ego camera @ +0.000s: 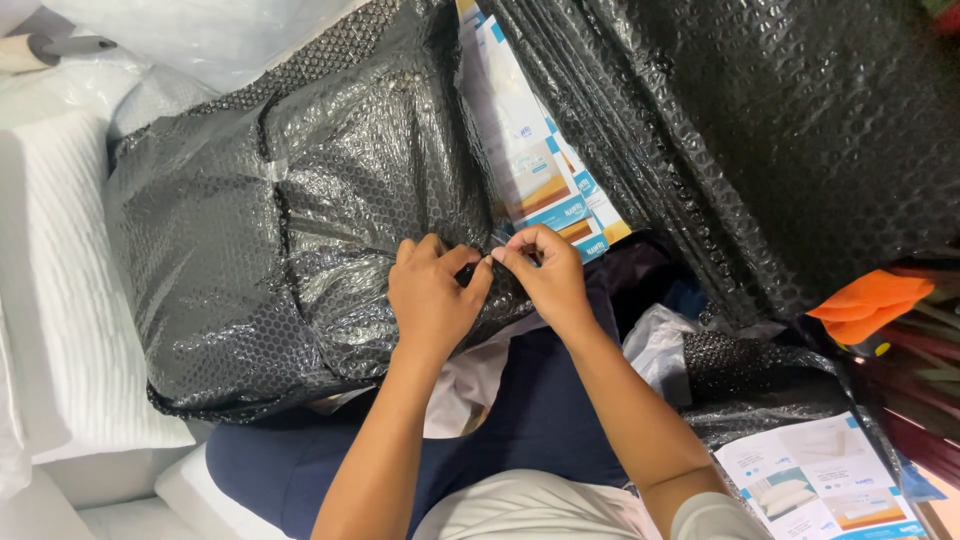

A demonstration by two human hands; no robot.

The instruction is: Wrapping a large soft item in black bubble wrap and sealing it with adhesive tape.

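Observation:
A bulky package wrapped in black bubble wrap [260, 250] lies across my lap. My left hand [432, 295] and my right hand [545, 275] meet at its near right edge. Both pinch the black wrap there, thumbs and fingertips almost touching each other. A printed white, blue and orange card [530, 150] pokes out from behind the package, just above my hands.
A large sheet of black bubble wrap [760, 130] hangs at the upper right. White ribbed pillows [60, 300] sit at the left. A printed leaflet [820, 480] lies at the lower right, with orange cloth [865, 305] beside it. A grey-handled tool [50, 48] rests at the top left.

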